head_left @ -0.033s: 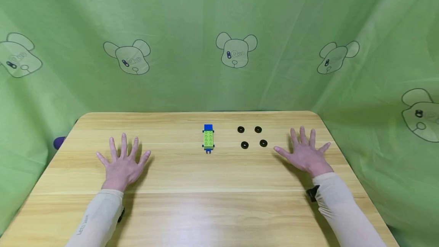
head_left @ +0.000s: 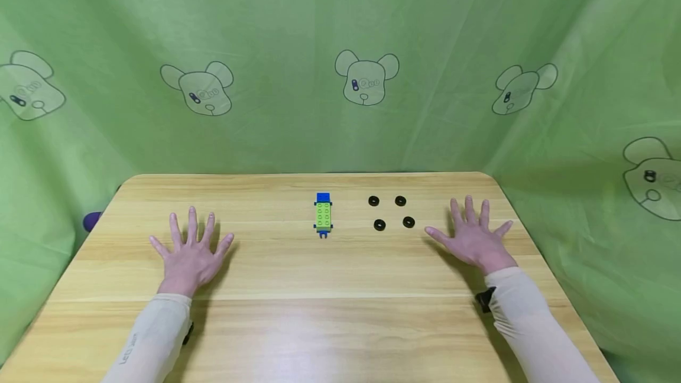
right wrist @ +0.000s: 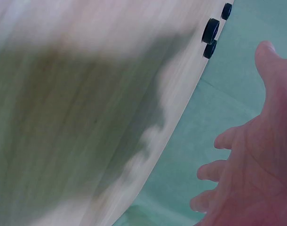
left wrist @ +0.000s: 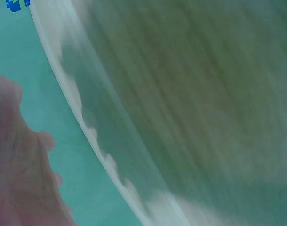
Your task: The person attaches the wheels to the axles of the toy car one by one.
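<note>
Roughly midway between the hands (head_left: 191, 256) (head_left: 476, 245) (both spread) lies the brick piece (head_left: 323, 216), four black rings (head_left: 405, 221) nearer the right one.

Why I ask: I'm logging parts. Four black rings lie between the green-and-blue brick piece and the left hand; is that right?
Not quite: the head view shows the four black rings between the green-and-blue brick piece and the right hand, not the left hand.

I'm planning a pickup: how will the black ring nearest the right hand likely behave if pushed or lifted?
Lying flat, the black ring would probably slide rather than roll. Stood on edge, its round outline could let it roll. Small and open-centred, it is likely light.
</note>
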`<state>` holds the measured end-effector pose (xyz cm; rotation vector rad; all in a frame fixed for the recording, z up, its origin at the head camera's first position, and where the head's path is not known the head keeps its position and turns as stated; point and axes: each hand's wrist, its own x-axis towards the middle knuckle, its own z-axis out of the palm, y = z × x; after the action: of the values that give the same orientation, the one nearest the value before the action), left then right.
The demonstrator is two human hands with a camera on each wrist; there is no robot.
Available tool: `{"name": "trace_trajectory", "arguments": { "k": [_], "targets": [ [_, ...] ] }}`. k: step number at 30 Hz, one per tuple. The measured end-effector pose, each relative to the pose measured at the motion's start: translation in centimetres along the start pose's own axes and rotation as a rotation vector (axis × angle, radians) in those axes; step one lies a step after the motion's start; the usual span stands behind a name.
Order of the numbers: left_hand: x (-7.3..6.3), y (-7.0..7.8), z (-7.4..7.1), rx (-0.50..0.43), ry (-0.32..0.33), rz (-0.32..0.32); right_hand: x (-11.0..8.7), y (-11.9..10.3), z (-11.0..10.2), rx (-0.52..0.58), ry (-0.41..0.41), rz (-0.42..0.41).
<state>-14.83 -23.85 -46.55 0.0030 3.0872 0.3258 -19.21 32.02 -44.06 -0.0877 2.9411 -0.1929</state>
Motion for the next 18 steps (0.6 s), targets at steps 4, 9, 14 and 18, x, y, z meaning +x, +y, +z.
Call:
{"name": "trace_trajectory", "arguments": {
  "k": [4, 9, 14, 18],
  "targets": [
    [0.1, -0.1, 0.0, -0.003, -0.007, -0.002, 0.1, -0.1, -0.1, 0.005, 0.001, -0.003],
    [0.2, 0.1, -0.3, -0.005, 0.004, 0.009, 0.1, -0.7, -0.3, 0.040, 0.026, -0.040],
    [0.9, 0.4, -0.5, -0.160, 0.028, 0.081, 0.1, -1.8, -0.6, 0.206, 0.072, -0.138],
    [1.8, 0.9, -0.4, -0.436, -0.028, 0.103, 0.6, -3.1, -0.6, 0.334, 0.114, -0.212]
  ]
}}
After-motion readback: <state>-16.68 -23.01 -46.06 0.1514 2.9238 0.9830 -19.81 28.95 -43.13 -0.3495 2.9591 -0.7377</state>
